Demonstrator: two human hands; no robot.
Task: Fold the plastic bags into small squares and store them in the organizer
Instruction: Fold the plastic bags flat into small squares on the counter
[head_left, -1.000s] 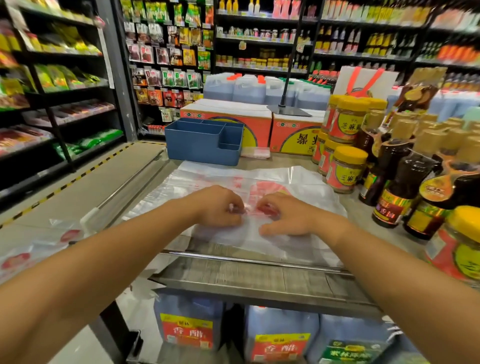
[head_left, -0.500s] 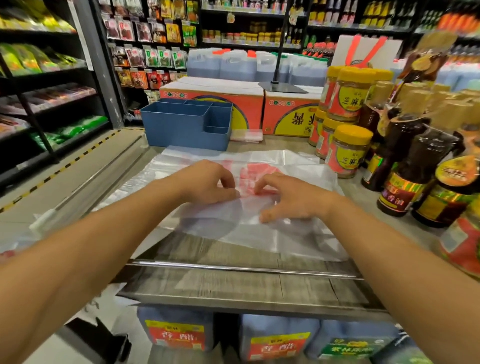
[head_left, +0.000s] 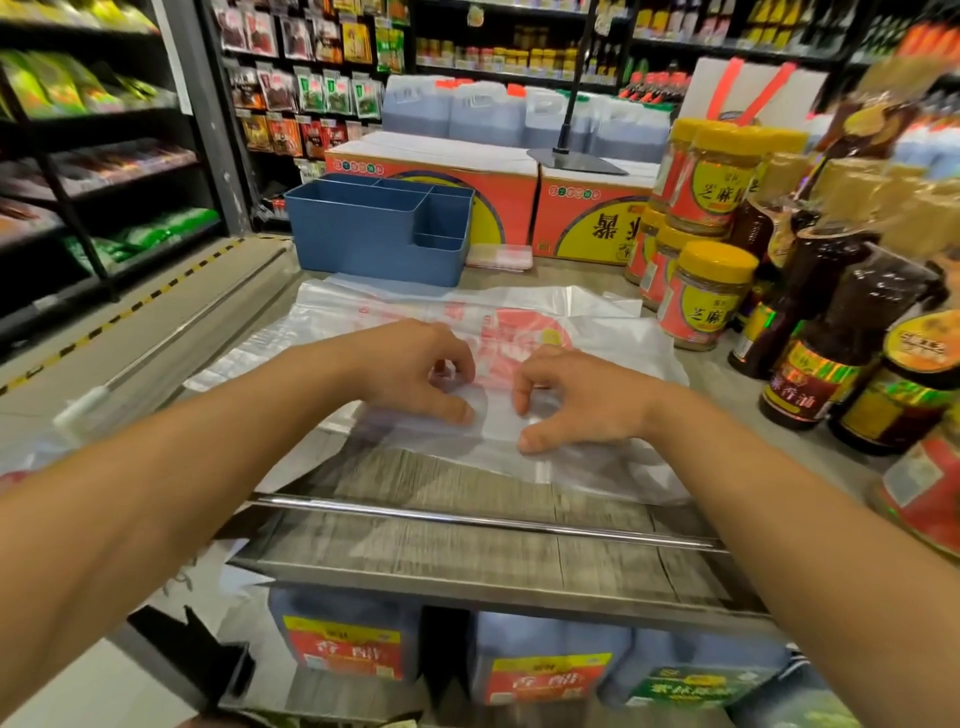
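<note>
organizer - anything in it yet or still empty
Cannot tell fully. The organizer stands behind the bag; the compartment parts in view show only bare blue walls, but their floors are hidden. No folded bag pokes out.

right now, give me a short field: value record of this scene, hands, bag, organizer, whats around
setting: shop counter among stocked shelves
bag: plastic bag, clear with red print, spread flat on the counter
left hand: left hand, fingers curled, pinching the bag
right hand: right hand, fingers curled, pinching the bag beside the left
organizer: blue organizer, behind the bag; no bags visible in it
right side: yellow-lidded jars and dark bottles
behind: red cartons
</note>
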